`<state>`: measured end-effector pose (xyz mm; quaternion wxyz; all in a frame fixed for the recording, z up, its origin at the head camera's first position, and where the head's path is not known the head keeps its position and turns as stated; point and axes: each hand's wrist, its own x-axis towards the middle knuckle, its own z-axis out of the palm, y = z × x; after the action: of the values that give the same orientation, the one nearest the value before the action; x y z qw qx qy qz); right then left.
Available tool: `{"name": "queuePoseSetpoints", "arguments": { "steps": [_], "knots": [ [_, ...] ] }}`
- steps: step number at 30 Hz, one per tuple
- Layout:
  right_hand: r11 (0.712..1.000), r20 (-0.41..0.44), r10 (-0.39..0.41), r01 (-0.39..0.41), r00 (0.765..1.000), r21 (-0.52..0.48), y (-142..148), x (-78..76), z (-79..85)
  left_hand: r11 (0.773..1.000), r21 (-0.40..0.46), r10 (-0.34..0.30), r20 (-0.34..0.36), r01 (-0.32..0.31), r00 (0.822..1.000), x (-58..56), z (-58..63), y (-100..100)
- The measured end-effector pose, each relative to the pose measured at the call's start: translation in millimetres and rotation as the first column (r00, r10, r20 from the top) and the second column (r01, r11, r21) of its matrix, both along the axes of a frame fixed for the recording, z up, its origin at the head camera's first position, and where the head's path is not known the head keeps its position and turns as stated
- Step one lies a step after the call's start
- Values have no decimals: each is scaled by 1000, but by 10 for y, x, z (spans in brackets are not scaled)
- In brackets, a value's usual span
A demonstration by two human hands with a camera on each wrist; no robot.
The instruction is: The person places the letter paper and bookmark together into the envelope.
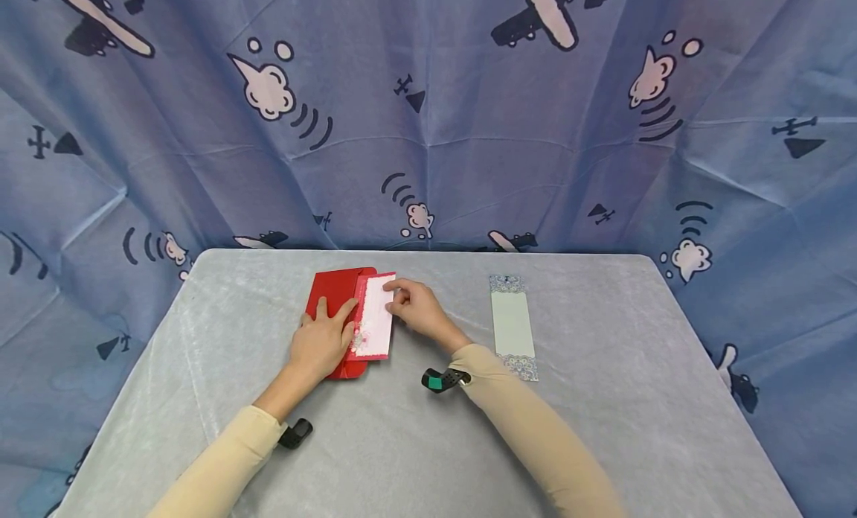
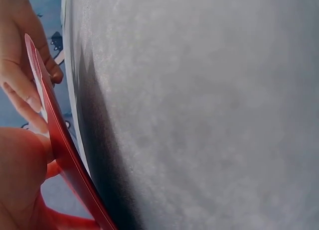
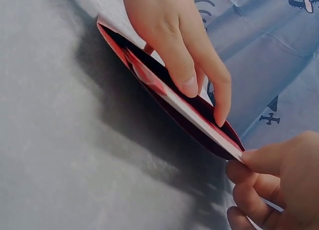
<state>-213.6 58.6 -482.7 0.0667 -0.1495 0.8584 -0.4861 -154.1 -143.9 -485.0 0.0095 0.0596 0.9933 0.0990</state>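
Pink-and-white card point(image 1: 376, 321): between the two hands, its inner part within the mouth of the red envelope point(image 1: 332, 286), its outer part jutting out to the right.
Right hand point(image 1: 418, 309): grasping — thumb and fingertips pinch the card's outer edge.
Left hand point(image 1: 321, 341): not clenched; fingers spread across the envelope's upper face, thumb just beside the card.
Envelope's position: beneath the left hand, its near edge shadowing the grey-covered table point(image 1: 616, 399) in the left wrist view.
Blue-patterned card point(image 1: 513, 324): flat on the table, right of both hands — apart from them, beyond the right forearm.
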Motion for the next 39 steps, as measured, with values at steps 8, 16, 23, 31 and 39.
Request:
{"name": "queuePoseSetpoints", "arguments": {
  "steps": [8,16,23,31,39],
  "knots": [
    [1000,-70,-4,4,998,-6,-43,11,8,1000,20,0,-8,0,1000,2,6,-9],
    [999,-74,-6,9,997,35,-113,-2,40,1000,19,-9,-26,9,1000,6,20,-12],
    [998,-67,-4,8,998,63,-145,-33,-10,1000,15,-9,-26,9,1000,-2,21,-13],
    [998,-60,5,-1,998,57,-169,-37,-48,1000,-6,-13,-30,12,999,2,15,-12],
    [998,-50,9,-6,999,59,-199,-49,-75,1000,-7,-15,-28,14,999,-1,5,-18]
  ]
}}
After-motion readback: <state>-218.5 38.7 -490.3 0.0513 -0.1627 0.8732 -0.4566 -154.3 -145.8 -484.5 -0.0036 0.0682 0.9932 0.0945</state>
